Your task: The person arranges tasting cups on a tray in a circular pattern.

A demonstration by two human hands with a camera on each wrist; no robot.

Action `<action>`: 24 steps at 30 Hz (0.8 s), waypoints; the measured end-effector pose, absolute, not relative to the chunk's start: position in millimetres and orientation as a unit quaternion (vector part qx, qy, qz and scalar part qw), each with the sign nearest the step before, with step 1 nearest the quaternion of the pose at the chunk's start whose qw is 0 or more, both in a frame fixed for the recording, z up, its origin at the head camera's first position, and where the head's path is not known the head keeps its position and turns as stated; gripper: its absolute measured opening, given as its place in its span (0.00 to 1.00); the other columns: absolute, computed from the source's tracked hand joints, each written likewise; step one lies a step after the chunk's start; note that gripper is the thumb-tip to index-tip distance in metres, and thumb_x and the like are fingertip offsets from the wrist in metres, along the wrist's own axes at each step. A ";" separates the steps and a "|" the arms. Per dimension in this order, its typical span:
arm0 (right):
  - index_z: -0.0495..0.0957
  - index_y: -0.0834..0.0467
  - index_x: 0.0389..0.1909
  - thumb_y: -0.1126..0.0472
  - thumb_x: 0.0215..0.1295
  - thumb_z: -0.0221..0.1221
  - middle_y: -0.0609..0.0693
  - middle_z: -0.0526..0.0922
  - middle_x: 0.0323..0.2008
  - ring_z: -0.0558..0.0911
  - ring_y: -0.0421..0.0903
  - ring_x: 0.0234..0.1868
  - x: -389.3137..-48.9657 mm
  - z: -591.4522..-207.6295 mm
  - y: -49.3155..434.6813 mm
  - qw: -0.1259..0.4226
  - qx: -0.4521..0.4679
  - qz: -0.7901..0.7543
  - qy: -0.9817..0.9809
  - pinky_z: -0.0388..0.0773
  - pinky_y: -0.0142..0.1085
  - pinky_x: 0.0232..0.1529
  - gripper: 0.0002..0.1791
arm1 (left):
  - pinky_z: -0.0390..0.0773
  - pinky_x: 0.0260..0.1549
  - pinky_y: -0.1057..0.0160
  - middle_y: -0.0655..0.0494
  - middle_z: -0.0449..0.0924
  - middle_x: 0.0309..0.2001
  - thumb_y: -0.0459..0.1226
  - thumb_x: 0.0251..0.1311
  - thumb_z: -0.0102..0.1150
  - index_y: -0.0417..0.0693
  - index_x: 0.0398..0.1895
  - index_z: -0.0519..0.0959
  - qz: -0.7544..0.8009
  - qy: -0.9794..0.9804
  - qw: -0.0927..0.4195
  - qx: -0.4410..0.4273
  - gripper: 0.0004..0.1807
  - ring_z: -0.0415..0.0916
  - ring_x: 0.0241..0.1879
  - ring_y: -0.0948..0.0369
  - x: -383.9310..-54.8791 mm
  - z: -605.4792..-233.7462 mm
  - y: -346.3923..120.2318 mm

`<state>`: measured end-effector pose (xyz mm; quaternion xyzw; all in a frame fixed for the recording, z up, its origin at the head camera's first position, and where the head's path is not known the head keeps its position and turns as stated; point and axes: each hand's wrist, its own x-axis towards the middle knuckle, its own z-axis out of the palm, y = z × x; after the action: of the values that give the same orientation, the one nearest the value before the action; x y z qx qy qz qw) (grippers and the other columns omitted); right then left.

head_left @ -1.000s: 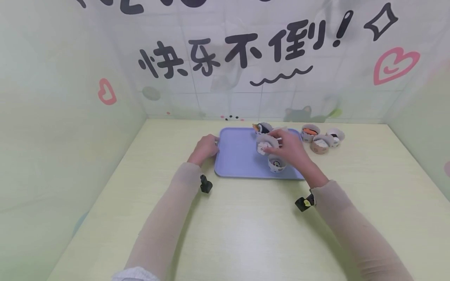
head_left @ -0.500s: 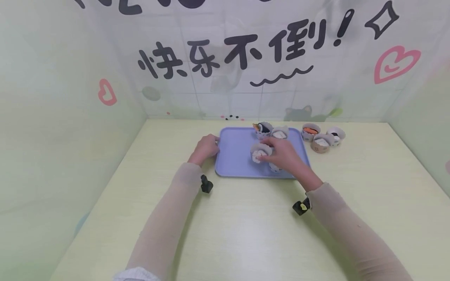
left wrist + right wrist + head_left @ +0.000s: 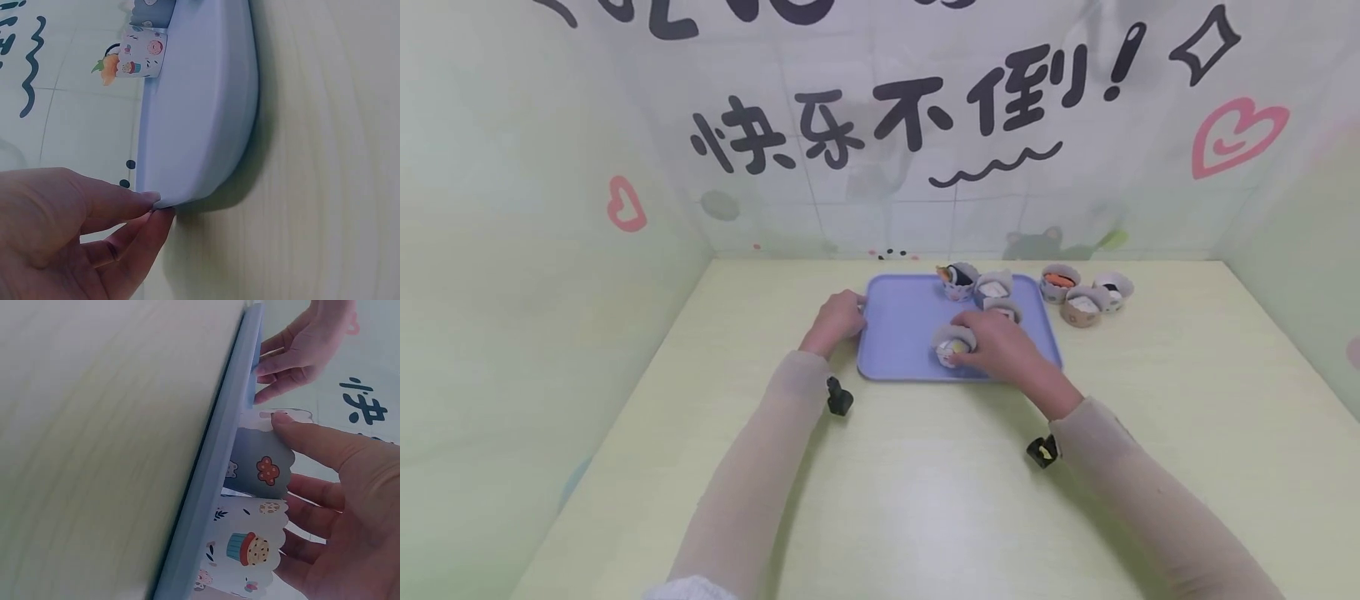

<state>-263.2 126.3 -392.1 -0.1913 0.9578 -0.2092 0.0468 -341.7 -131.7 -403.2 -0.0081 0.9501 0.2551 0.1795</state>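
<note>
My left hand (image 3: 837, 318) pinches the left edge of a lilac tray (image 3: 898, 333) between thumb and fingers; the left wrist view shows its fingertips at the tray corner. My right hand (image 3: 1003, 343) holds a paper cake cup (image 3: 953, 346) with a pale filling near the tray's front edge. In the right wrist view the thumb lies on this grey cup (image 3: 262, 459) with a toadstool print, fingers behind it. Beside it stands a white cup (image 3: 250, 540) with a cupcake print. Farther back on the tray are a cup with a sushi-like piece (image 3: 957, 282) and a pale-filled cup (image 3: 994, 287).
Another cup (image 3: 1003, 310) shows just behind my right hand, partly covered. Off the tray to the right stand a cup with an orange-topped piece (image 3: 1060, 283), a brown cup (image 3: 1082, 308) and a white cup (image 3: 1112, 292). A printed wall sheet borders the table's back.
My right hand has brought the held cup toward the tray's front edge and slightly left. The cup behind that hand has come into view. My left hand stays at the tray edge.
</note>
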 end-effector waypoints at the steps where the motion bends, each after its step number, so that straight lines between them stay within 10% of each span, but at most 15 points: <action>1: 0.76 0.62 0.59 0.50 0.56 0.71 0.58 0.84 0.53 0.81 0.57 0.54 -262.3 -392.3 126.5 0.044 -0.193 -0.202 0.959 0.77 0.51 0.57 0.33 | 0.75 0.32 0.66 0.43 0.79 0.60 0.29 0.61 0.53 0.46 0.73 0.65 0.256 0.950 0.179 -0.008 0.34 0.72 0.30 0.60 -341.5 -403.9 -131.8; 24: 0.74 0.62 0.64 0.46 0.55 0.71 0.61 0.79 0.61 0.75 0.61 0.64 -252.9 -375.2 146.9 0.010 -0.200 -0.178 0.963 0.72 0.54 0.65 0.39 | 0.76 0.34 0.66 0.44 0.81 0.55 0.29 0.62 0.55 0.47 0.73 0.65 0.265 0.946 0.184 -0.007 0.34 0.72 0.32 0.59 -343.9 -406.3 -134.1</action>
<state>-252.9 146.9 -375.2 -0.2003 0.9634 -0.1777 0.0099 -343.9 -134.1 -406.3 -0.0073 0.9465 0.2648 0.1843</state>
